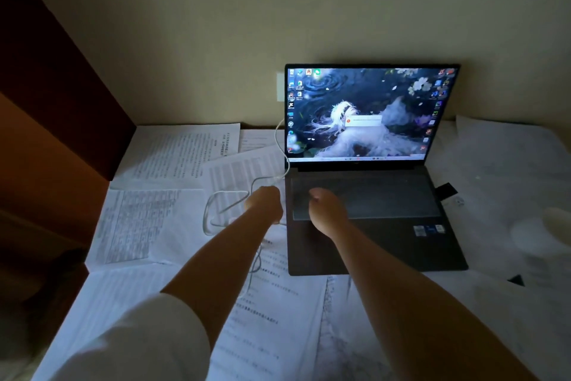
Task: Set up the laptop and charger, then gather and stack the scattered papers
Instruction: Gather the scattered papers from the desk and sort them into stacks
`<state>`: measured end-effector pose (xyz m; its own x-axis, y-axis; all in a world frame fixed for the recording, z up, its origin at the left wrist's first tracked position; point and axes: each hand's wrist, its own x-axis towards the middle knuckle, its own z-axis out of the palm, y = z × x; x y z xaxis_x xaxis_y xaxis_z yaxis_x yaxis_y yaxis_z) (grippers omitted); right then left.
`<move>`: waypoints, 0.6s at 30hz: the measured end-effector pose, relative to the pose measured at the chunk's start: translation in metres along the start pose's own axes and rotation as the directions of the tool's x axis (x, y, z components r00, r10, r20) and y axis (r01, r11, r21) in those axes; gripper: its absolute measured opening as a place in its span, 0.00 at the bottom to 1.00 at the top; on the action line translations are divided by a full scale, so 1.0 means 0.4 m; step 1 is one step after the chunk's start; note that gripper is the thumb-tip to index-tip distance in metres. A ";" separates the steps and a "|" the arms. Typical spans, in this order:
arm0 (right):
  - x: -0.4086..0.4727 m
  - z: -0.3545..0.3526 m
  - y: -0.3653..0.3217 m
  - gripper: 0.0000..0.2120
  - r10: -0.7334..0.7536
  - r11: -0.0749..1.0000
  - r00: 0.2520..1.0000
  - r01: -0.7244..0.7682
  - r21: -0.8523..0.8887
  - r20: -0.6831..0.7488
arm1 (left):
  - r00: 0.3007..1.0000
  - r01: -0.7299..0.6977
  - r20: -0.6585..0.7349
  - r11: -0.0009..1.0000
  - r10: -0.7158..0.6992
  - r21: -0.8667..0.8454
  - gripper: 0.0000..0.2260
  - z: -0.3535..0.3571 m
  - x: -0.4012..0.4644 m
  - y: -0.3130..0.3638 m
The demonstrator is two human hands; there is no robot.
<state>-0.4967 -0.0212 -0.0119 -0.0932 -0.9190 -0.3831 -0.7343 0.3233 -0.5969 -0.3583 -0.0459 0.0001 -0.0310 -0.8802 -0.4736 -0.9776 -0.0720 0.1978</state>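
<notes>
Papers lie nearest, spread loose from six o'clock out to nine and three, all unstacked. Beyond them, toward twelve, the laptop stands open and lit against the wall. At its nine o'clock edge the left hand meets the white charger cable; its fingers are hidden, so their grip cannot be told. Hovering over the keyboard, the right hand looks curled, holding nothing visible. Plugging in seems to be the step in hand; next the plug must seat in the side port. Cable loops lying over the sheets will hinder gathering.
</notes>
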 end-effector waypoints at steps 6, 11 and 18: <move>-0.071 -0.059 0.065 0.20 -0.066 0.997 0.996 0.068 -0.026 0.052 | 0.956 0.029 -0.292 0.997 -0.005 0.078 0.11 -0.005 -0.112 0.053; -0.170 -0.074 0.134 0.19 -0.128 0.991 0.986 0.124 0.048 0.105 | 0.937 0.114 -0.327 0.992 -0.125 -0.052 0.11 0.071 -0.268 0.088; -0.327 0.004 0.168 0.16 -0.208 0.976 0.950 0.217 -0.014 0.232 | 0.886 0.294 -0.280 0.914 -0.371 -0.280 0.11 0.214 -0.505 0.029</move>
<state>-0.5327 0.1211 -0.0031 0.2205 -0.8881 -0.4033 -0.7463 0.1126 -0.6560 -0.3811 0.1711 0.0245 0.3932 -0.8841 -0.2523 -0.8443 -0.4559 0.2817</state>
